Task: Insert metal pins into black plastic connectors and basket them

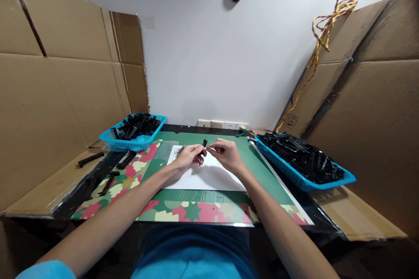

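Note:
My left hand (190, 155) is closed on a small black plastic piece (204, 143) whose end sticks up past the fingers. My right hand (225, 151) is pinched close to that piece, holding something thin that I cannot make out. Both hands hover over a white sheet (209, 178) lying on a green mat (262, 170). A little pile of small metal bits (179, 150) lies on the sheet just left of my left hand.
A blue basket (131, 141) of black plastic parts stands at the back left; a longer blue basket (301, 178) of the same parts stands on the right. Loose black pieces (109, 181) lie on the camouflage-patterned mat. Cardboard walls (59, 96) enclose both sides.

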Motion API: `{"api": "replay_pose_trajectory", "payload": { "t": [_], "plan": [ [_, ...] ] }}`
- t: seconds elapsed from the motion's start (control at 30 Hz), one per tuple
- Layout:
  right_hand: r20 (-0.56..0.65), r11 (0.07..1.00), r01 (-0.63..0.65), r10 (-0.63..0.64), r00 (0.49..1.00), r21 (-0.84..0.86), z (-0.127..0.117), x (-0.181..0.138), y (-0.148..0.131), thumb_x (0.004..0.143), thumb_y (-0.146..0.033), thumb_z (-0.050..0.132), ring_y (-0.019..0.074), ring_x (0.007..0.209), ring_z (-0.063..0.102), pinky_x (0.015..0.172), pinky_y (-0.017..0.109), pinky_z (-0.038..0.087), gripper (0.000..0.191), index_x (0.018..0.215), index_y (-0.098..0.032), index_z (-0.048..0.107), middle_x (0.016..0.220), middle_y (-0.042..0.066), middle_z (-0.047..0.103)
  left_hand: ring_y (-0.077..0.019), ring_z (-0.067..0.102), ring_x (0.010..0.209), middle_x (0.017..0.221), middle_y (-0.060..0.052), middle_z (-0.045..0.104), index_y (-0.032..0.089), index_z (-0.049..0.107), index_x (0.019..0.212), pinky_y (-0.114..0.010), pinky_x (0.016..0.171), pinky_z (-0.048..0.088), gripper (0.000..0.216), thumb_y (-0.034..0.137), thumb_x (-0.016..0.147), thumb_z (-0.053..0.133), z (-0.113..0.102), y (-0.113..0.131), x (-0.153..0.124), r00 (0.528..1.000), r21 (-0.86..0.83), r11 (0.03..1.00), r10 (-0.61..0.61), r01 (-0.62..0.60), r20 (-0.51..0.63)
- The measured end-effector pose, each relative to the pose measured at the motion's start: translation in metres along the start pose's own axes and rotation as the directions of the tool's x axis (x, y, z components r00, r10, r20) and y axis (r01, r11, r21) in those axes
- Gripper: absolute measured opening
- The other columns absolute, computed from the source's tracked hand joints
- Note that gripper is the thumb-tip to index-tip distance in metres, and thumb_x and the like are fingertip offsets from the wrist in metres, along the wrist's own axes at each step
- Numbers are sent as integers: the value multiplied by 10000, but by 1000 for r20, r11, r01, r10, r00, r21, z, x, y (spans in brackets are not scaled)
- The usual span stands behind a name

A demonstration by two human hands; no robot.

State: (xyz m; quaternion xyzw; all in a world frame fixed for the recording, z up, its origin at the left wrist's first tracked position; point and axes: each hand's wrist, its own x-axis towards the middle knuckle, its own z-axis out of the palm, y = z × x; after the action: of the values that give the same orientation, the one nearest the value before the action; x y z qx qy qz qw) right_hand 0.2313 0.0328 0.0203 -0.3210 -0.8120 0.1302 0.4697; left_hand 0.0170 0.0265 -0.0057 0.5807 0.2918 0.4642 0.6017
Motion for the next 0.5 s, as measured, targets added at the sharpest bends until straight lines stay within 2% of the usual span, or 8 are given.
{"api": "replay_pose_trajectory", "payload": {
  "t": [0.17, 0.4, 0.5],
  "plan": [
    [-29, 998, -15, 17, 999, 68, 0, 1, -3, 957, -490, 785, 141, 627, 491, 582, 286, 355, 325, 887, -182, 865, 726, 42, 655, -115, 626, 657, 906, -38, 662, 155, 681, 1033, -250, 594, 477, 515, 641, 902, 791, -3, -6, 6, 996, 58, 995, 86, -86, 12],
    [13, 974, -140, 140, 990, 177, 0, 2, -4, 914, -552, 803, 128, 601, 406, 533, 274, 301, 407, 856, -151, 843, 658, 16, 577, -114, 592, 612, 766, -9, 631, 152, 668, 954, -245, 585, 456, 501, 649, 950, 734, -1, 1, 1, 990, 175, 974, 133, -140, 51],
    [53, 950, -210, 203, 978, 233, 0, 2, -5, 897, -548, 814, 129, 621, 437, 544, 266, 333, 410, 881, -139, 841, 693, 27, 611, -114, 576, 602, 734, 4, 616, 154, 669, 955, -246, 586, 452, 475, 623, 954, 744, -2, 2, 0, 983, 231, 955, 178, -185, 50]
  ]
}}
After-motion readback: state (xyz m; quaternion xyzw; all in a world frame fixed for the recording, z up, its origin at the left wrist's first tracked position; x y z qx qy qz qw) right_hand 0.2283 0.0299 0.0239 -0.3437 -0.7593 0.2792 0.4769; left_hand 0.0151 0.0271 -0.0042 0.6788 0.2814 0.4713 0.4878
